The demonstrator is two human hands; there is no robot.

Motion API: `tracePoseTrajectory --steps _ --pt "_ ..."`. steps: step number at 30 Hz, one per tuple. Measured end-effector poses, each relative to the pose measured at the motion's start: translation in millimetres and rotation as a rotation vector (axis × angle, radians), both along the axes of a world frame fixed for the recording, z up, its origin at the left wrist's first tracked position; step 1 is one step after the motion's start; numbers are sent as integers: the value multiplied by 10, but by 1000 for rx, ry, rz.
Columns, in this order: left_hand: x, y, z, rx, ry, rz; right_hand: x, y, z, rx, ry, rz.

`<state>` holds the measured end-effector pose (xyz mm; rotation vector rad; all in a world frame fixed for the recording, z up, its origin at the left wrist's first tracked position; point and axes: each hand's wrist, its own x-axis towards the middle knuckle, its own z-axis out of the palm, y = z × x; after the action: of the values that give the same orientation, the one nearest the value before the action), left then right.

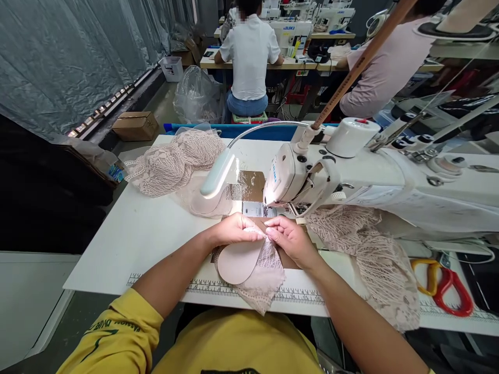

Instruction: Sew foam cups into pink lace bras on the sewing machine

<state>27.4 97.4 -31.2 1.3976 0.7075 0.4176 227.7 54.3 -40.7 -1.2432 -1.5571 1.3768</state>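
Note:
Just in front of the sewing machine's [288, 176] needle area, my left hand [239, 229] and my right hand [290, 239] nearly meet at the fingertips. Both pinch the upper edge of a piece of pale pink lace fabric [273, 267], which hangs down over the table's front edge. A smooth, rounded pale pad [238, 262] lies against the lace under my left hand. My fingers cover the spot where lace and pad come together. The metal needle plate [253, 209] shows just beyond my fingertips.
Piled lace pieces [175, 161] lie at the back left, with more lace [374, 259] at right. Red-handled scissors [454, 293] and a yellow handle [427, 275] rest far right. A lamp [216, 174] arches over the white table [128, 228]. Two people [251, 57] sit beyond.

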Motion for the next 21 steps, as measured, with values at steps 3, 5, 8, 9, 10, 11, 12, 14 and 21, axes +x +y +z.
tracePoseTrajectory --steps 3,5,8,9,10,11,12,14,21 --pt "-30 26 39 33 6 -49 -21 5 -5 -56 47 52" --pt "-107 66 102 77 39 -118 -8 15 32 -51 -26 128" --pt "-259 127 211 148 152 -169 57 34 88 -30 -186 194" --pt "-295 136 238 171 183 -170 76 40 97 -25 -207 209" --pt "-316 137 256 195 201 -166 86 45 100 -19 -205 218" --pt "-318 129 266 219 209 -163 85 49 99 -11 -191 217" --pt "-303 113 269 245 210 -159 72 51 93 1 -178 205" --pt "-240 66 266 290 205 -144 25 48 77 26 -175 164" --pt "-324 -61 409 426 235 93 -1 -8 94 41 -96 192"
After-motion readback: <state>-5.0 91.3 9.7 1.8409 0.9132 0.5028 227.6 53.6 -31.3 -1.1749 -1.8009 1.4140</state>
